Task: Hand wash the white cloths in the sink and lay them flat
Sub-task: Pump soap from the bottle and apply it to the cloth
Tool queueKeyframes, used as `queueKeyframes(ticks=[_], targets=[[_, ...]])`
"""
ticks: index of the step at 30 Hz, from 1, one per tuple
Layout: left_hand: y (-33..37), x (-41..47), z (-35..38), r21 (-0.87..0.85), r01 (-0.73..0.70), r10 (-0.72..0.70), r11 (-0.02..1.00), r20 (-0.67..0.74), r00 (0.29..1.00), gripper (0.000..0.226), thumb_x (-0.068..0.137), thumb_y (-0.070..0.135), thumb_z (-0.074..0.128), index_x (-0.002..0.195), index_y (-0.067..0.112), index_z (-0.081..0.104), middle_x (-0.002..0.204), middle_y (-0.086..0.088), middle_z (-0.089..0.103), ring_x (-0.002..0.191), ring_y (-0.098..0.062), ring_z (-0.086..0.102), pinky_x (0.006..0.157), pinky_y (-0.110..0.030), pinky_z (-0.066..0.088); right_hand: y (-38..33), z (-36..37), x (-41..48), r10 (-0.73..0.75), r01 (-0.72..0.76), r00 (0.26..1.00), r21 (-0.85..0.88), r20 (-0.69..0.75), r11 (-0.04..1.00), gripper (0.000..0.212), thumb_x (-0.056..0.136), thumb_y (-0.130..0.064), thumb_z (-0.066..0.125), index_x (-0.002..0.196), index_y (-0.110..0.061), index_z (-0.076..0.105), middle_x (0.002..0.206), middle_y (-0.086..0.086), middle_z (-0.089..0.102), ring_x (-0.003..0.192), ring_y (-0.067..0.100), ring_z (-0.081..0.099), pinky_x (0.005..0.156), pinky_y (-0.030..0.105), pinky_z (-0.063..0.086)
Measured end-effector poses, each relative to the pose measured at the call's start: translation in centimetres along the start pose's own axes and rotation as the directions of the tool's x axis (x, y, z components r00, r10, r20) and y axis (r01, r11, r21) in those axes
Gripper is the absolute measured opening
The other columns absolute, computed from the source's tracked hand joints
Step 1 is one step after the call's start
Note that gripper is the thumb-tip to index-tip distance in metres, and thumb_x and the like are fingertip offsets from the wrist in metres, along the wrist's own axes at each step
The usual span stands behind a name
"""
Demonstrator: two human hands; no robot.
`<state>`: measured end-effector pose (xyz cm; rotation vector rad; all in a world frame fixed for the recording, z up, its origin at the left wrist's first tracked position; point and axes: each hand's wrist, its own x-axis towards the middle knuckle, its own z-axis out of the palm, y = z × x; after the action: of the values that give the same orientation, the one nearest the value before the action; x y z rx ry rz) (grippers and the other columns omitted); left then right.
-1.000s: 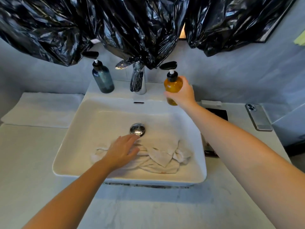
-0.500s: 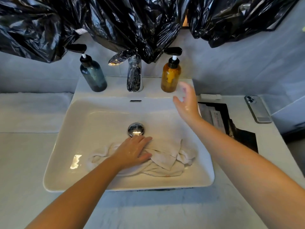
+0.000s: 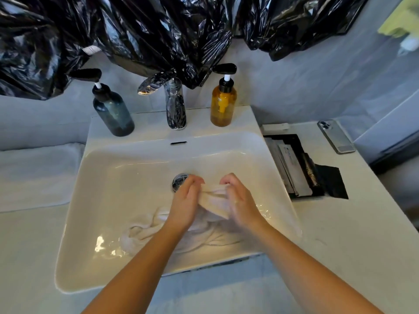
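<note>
Washing looks barely begun: the left hand (image 3: 186,201) and right hand (image 3: 243,203) both clench a bunched fold of the white cloths (image 3: 214,197) between them (the rest trails beneath the wrists) in the sink (image 3: 127,155). Rinsing and laying flat remain.

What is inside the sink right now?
In the sink lie white cloths, one bunch gripped by the left hand and right hand. The left hand covers part of the drain.
</note>
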<state>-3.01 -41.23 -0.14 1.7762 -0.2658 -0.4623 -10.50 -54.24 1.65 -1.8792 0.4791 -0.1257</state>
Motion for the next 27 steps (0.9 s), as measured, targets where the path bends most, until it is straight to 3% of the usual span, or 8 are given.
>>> queueKeyframes(ticks=[3,7,12,16,20,22,24,27], targets=[[0.5,-0.7,2.2,0.044,0.094,-0.082,0.995,-0.217,0.973,0.038,0.104,0.025,0.039,0.074,0.005,0.051,0.067,-0.002,0.053,0.061,-0.011,0.045,0.063,-0.03,0.038,-0.9,3.8,1.9,0.122,-0.116,0.98,0.048,-0.154,0.992,0.036,0.105,-0.032,0.042,0.07,-0.023,0.044,0.066,-0.005,0.049,0.062,0.011,0.046,0.064,0.033,0.038],[0.1,2.1,1.4,0.219,0.195,-0.141,0.956,-0.24,0.96,0.04,0.101,0.015,0.038,0.062,0.01,0.045,0.062,-0.003,0.049,0.061,-0.019,0.044,0.056,-0.034,0.029,-0.8,6.2,2.7,0.241,-0.212,0.94,0.14,-0.24,0.967,0.047,0.102,-0.017,0.047,0.056,-0.023,0.038,0.055,-0.006,0.041,0.056,0.013,0.038,0.063,0.032,0.031],[-0.2,1.6,2.3,0.187,0.059,-0.03,0.981,-0.152,0.988,0.039,0.098,0.02,0.037,0.059,0.015,0.039,0.056,0.001,0.045,0.053,-0.013,0.039,0.052,-0.03,0.03,-0.8,5.3,3.8,0.376,-0.325,0.893,0.224,-0.248,0.919,0.046,0.097,-0.008,0.046,0.053,-0.02,0.036,0.053,-0.006,0.037,0.057,0.016,0.033,0.062,0.035,0.028],[-0.2,2.9,1.9,0.253,0.051,-0.016,0.966,-0.14,0.99,0.042,0.096,0.021,0.041,0.054,0.016,0.037,0.053,0.002,0.039,0.052,-0.016,0.037,0.057,-0.034,0.031,-0.8,5.2,2.2,0.323,-0.288,0.924,0.186,-0.204,0.939,0.044,0.1,-0.016,0.046,0.056,-0.021,0.043,0.055,-0.008,0.043,0.059,0.013,0.039,0.062,0.031,0.031],[0.0,3.1,0.2,0.371,0.019,-0.093,0.928,0.18,0.979,0.042,0.1,0.047,0.046,0.068,0.02,0.044,0.062,0.006,0.045,0.058,-0.012,0.042,0.059,-0.031,0.032,-0.3,0.9,2.2,0.304,-0.305,0.946,0.01,-0.111,0.952,0.042,0.106,-0.036,0.042,0.067,-0.023,0.05,0.07,-0.005,0.053,0.068,0.013,0.05,0.068,0.032,0.038],[0.4,2.4,-1.6,0.542,-0.159,-0.069,0.825,0.376,0.924,0.046,0.089,0.07,0.045,0.086,0.024,0.052,0.073,0.007,0.055,0.064,-0.009,0.05,0.061,-0.03,0.038,-0.3,-2.1,2.6,0.193,-0.205,0.978,-0.205,-0.075,0.957,0.042,0.104,-0.045,0.045,0.069,-0.023,0.051,0.072,-0.004,0.055,0.071,0.018,0.054,0.068,0.034,0.039],[1.1,1.3,-3.2,0.721,-0.393,-0.051,0.571,0.508,0.86,0.051,0.085,0.073,0.051,0.09,0.023,0.051,0.076,0.007,0.056,0.067,-0.013,0.052,0.059,-0.029,0.038,-0.4,-3.9,2.0,0.12,-0.086,0.99,-0.359,0.072,0.929,0.04,0.097,-0.05,0.055,0.069,-0.022,0.05,0.069,-0.005,0.054,0.068,0.017,0.053,0.066,0.034,0.04],[1.1,-1.1,-4.3,0.663,-0.669,0.24,0.336,0.626,0.742,0.042,0.089,0.065,0.052,0.084,0.023,0.053,0.078,0.006,0.056,0.073,-0.017,0.054,0.059,-0.028,0.036,-0.7,-5.7,0.5,0.079,0.114,0.939,-0.519,0.335,0.847,0.035,0.081,-0.056,0.07,0.069,-0.028,0.052,0.088,-0.01,0.061,0.084,0.014,0.059,0.081,0.036,0.049]])
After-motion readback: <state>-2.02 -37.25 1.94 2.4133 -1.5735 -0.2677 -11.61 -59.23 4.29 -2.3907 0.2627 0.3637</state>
